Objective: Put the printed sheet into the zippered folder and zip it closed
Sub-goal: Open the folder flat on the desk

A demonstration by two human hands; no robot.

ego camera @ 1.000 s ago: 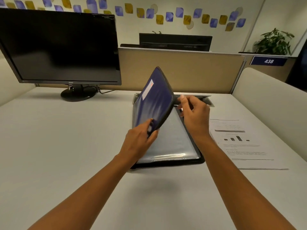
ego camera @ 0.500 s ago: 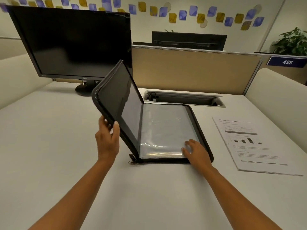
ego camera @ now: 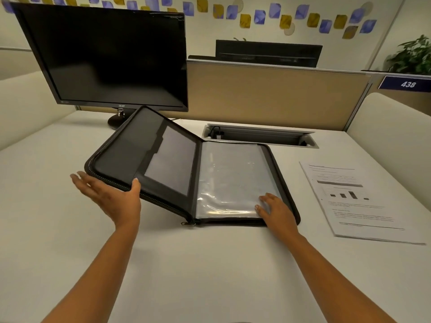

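The black zippered folder (ego camera: 144,150) lies unzipped and spread wide on the white desk, its left cover still tilted up off the surface. My left hand (ego camera: 109,197) is under that cover's near edge, palm up, thumb on the inner face, fingers spread. Clear plastic sleeves (ego camera: 229,178) fill the right half. My right hand (ego camera: 276,209) rests flat on the sleeves' near right corner, holding nothing. The printed sheet (ego camera: 354,199), with a small bar chart, lies flat on the desk to the folder's right, apart from both hands. The zipper pull (ego camera: 186,223) hangs at the spine's near end.
A dark monitor (ego camera: 109,59) stands at the back left, its base just behind the raised cover. An open cable tray (ego camera: 258,136) is set in the desk behind the folder. A tan partition (ego camera: 268,94) closes the back, cream padded dividers the sides.
The left cover has swung from nearly upright down toward the desk on the left, my left hand lowering under it. My right hand stays pressed on the sleeves.
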